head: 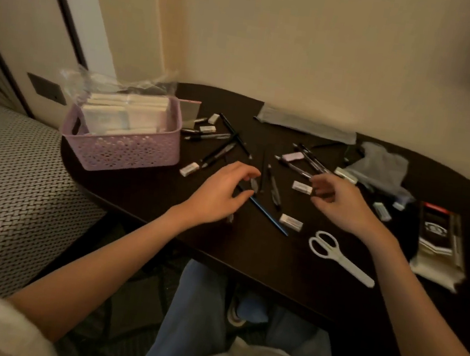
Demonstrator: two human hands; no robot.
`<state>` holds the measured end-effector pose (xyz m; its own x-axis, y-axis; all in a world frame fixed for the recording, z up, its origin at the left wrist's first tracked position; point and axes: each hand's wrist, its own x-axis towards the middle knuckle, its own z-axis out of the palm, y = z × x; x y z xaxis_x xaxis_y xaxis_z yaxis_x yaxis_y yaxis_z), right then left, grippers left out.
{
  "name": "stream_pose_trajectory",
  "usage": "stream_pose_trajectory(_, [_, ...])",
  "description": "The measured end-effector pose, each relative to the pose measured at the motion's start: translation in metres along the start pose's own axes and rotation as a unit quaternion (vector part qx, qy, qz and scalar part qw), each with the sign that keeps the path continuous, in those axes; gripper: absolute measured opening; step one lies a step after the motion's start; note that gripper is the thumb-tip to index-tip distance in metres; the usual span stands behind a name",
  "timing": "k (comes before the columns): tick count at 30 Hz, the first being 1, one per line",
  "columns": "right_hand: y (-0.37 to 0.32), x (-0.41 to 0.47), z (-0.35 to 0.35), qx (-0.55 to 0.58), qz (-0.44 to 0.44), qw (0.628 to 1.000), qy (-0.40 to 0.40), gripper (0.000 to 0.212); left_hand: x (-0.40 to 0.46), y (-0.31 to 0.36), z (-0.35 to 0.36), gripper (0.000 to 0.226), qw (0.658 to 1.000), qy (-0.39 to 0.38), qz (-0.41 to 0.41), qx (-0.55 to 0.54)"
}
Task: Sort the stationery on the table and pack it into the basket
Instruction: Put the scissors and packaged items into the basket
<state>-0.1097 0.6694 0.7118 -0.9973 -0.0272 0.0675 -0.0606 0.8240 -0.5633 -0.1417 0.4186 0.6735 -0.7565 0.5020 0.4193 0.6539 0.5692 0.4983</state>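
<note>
A lilac perforated basket (129,148) stands at the table's left end, holding white packets. Pens, pencils and small white erasers lie scattered over the dark table (218,245). My left hand (219,193) hovers over the middle, fingers loosely curled above a blue pencil (268,212) and a small grey item (254,184). My right hand (341,205) hangs a little to the right, fingers curled near a cluster of pens (305,163); I cannot tell whether it holds one. White scissors (334,255) lie near the front edge, an eraser (291,222) just behind them.
Clear plastic wrap (114,82) sticks up behind the basket. A grey cloth (304,124) and crumpled grey plastic (380,168) lie at the back. A black-and-white packet (437,236) sits at the right. A woven seat (8,191) is to the left, my knees under the table.
</note>
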Motion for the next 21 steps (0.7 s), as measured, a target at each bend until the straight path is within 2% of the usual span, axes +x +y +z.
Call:
stream_pose_trajectory(6, [0.032, -0.038, 0.004, -0.075, 0.067, 0.993, -0.06, 0.028, 0.005, 0.02, 0.033, 0.045, 0.998, -0.063, 0.005, -0.009])
stream_pose_trajectory(11, [0.041, -0.045, 0.016, -0.153, 0.087, 0.983, -0.055, 0.02, 0.011, 0.028, 0.045, 0.047, 0.995, -0.096, -0.002, 0.007])
stream_pose_trajectory(18, [0.039, -0.039, 0.019, -0.162, 0.078, 0.981, -0.077, 0.01, 0.016, 0.026, 0.045, 0.046, 0.996, -0.093, -0.003, 0.02])
stream_pose_trajectory(21, [0.03, -0.033, 0.016, -0.123, 0.079, 0.988, -0.04, 0.011, 0.02, 0.021, 0.041, 0.046, 0.996, -0.09, -0.005, 0.025])
